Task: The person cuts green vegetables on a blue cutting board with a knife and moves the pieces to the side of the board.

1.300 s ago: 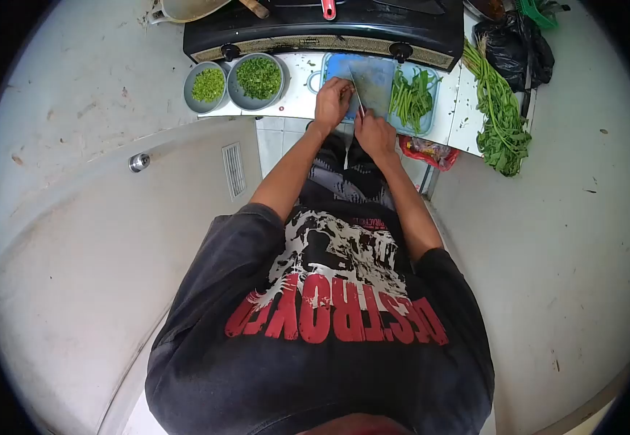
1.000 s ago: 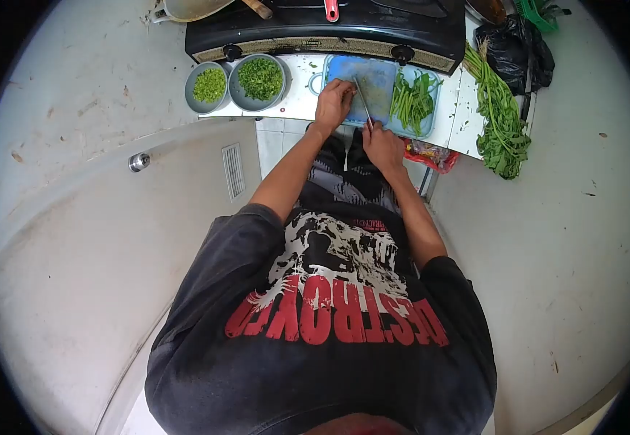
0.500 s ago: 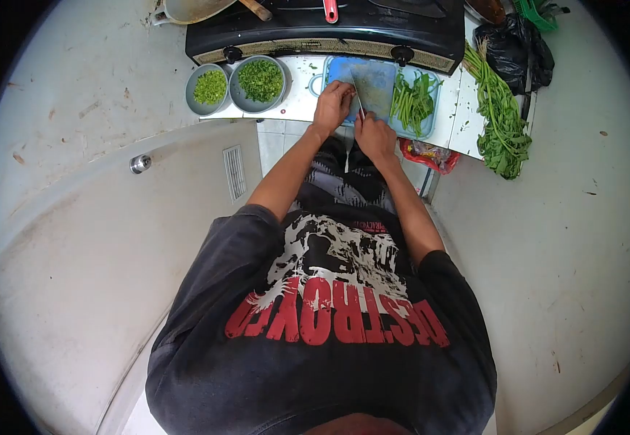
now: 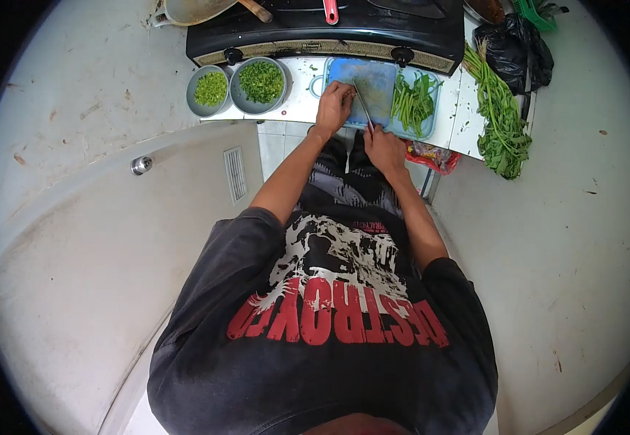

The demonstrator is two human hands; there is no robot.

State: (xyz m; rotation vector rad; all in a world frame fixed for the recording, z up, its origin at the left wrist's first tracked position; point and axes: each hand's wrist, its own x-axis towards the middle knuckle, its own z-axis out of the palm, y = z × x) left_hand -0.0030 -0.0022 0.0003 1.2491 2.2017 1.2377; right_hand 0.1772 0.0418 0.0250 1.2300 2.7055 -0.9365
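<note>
My right hand (image 4: 385, 148) grips the handle of a knife (image 4: 363, 104), whose blade points away from me and slants left over the blue cutting board (image 4: 376, 76). Close to the blade's left side, my left hand (image 4: 334, 106) is closed with its fingers bent at the board's left part. Whatever those fingers hold is hidden. To the right of the knife, cut leafy greens (image 4: 413, 101) with stems lie in a pile. Beneath the board sits a light blue tray (image 4: 434, 88).
A bowl of light green chopped pieces (image 4: 210, 88) and a bowl of dark chopped greens (image 4: 260, 81) stand left. Behind the board is a black gas stove (image 4: 315, 32). A bunch of leafy greens (image 4: 502, 130) and a black plastic bag (image 4: 518, 51) lie right.
My right hand has drawn the knife back toward me and slightly right, showing more of the blade. My left hand stays almost in place.
</note>
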